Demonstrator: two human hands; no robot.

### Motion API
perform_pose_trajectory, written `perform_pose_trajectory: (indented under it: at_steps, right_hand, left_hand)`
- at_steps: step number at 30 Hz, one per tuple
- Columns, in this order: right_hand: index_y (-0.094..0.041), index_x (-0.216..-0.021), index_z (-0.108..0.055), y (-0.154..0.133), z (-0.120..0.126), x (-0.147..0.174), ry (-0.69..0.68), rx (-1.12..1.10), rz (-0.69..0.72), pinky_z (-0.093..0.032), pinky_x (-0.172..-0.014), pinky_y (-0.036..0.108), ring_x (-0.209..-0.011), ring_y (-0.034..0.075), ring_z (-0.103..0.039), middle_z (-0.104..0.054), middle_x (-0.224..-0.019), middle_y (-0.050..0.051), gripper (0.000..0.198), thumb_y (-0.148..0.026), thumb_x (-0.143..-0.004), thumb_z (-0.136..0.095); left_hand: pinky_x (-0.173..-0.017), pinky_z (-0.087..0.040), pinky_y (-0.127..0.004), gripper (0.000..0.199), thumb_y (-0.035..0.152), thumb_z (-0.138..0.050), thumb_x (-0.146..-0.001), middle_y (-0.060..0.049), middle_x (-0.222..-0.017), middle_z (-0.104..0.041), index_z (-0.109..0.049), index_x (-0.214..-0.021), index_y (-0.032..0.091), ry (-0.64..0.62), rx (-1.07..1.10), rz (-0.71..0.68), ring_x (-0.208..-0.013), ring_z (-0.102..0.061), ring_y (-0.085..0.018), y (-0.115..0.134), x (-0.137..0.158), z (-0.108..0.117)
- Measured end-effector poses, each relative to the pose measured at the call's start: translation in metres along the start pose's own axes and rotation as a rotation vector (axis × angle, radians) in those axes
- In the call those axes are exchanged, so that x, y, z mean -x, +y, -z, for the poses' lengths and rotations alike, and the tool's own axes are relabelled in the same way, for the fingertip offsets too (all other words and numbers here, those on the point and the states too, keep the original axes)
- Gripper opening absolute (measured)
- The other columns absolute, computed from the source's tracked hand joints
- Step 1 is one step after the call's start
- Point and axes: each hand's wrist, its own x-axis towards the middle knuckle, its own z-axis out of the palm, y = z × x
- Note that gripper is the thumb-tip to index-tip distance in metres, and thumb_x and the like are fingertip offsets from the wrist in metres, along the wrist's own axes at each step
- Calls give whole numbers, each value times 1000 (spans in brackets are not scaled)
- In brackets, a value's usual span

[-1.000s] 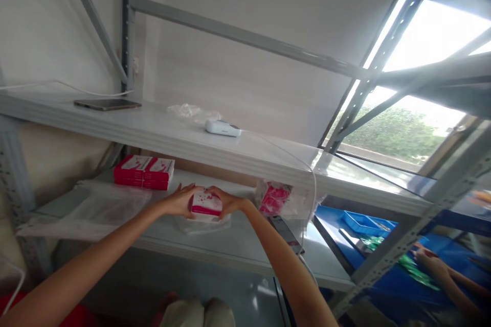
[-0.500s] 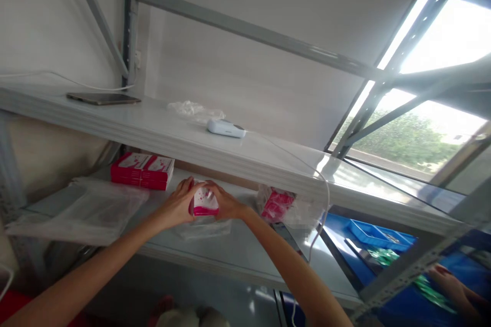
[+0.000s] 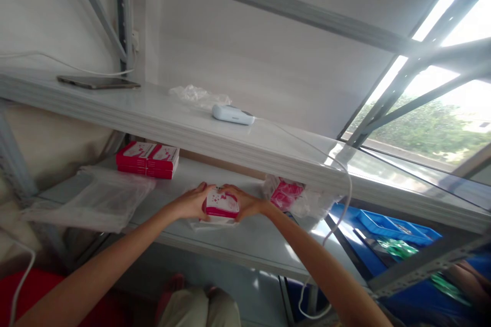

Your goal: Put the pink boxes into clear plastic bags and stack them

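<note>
Between my two hands is a small pink-and-white box, perhaps a stack of thin ones, just over the lower shelf. My left hand grips its left end, fingers curled round the side. On the right end, my right hand is closed in the same way. Beneath the box a bit of clear plastic film shows on the shelf. Behind and to the left stand matching red boxes, stacked and banded together. A flat clear plastic bag lies left of my left hand.
The upper shelf overhangs the lower shelf and bears a phone, a pale handheld device and crumpled plastic. Pink packs in plastic lie right. A white cable hangs down near blue trays; another person's arm is beyond.
The view has tilted down and shifted. Both hands still hold the box, which now shows more of its front and sits lower, over the plastic film.
</note>
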Motion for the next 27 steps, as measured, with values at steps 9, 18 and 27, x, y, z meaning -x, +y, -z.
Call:
perform_pose_trajectory:
  at_steps: [9, 18, 27]
  right_hand:
    - [-21, -132, -46, 21, -3, -17, -86, 44, -35, -22, -111, 32, -134, 25, -30, -32, -143, 10, 92, -23, -46, -81]
    - [-24, -131, -49, 6, 12, -37, -15, 28, -59, -20, -112, 31, -135, 26, -29, -34, -143, 9, 91, -12, -46, -80]
    - [-24, -128, -49, 15, 12, -65, -25, 16, 39, -26, -108, 34, -125, 27, -37, -40, -133, 8, 95, -17, -41, -85]
  left_hand:
    - [-108, -12, -62, 42, 32, -57, -86, -12, -110, -64, -51, -125, 16, 186, -439, -37, -113, -53, -28, -16, 21, -16]
    - [-112, -8, -59, 18, 7, -51, -84, -4, -92, -63, -65, -79, 17, 247, -688, -205, -102, -53, -22, -31, 27, -19]
    - [-111, -18, -46, 18, 14, -47, -89, -2, -97, -65, -63, -85, 20, 282, -185, -222, -110, -49, -20, -66, 22, -5]
